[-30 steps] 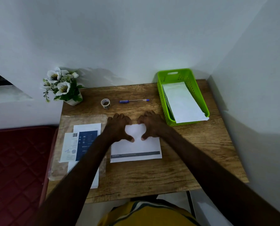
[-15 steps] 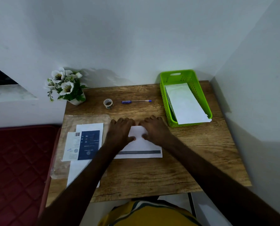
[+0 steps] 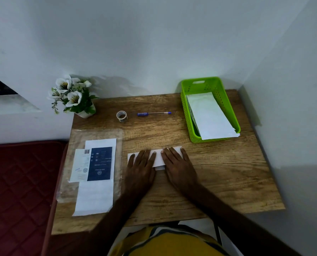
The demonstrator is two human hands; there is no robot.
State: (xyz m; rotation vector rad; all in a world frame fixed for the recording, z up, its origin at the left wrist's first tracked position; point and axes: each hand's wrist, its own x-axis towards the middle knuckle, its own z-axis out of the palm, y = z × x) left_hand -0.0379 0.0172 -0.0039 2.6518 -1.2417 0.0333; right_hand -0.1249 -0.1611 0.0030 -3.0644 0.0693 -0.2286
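Observation:
A white sheet of paper (image 3: pixel 158 157), folded into a narrow strip, lies in the middle of the wooden table (image 3: pixel 218 172). My left hand (image 3: pixel 140 168) lies flat on the strip's left part with straight fingers. My right hand (image 3: pixel 178 165) presses flat on its right part, fingers spread. Most of the strip is hidden under the two hands; only the band between them and its far edge show.
A clear plastic sleeve (image 3: pixel 72 163) with white sheets and a dark blue leaflet (image 3: pixel 99 164) lies at the left. Behind are a flower pot (image 3: pixel 74 97), a tape roll (image 3: pixel 121 116) and a blue pen (image 3: pixel 154 113). A green basket (image 3: pixel 188 115) holds white paper at back right.
The paper has been folded over toward me into a narrower strip, hiding its dark band. Both hands went from curled over the far edge to lying flat on it.

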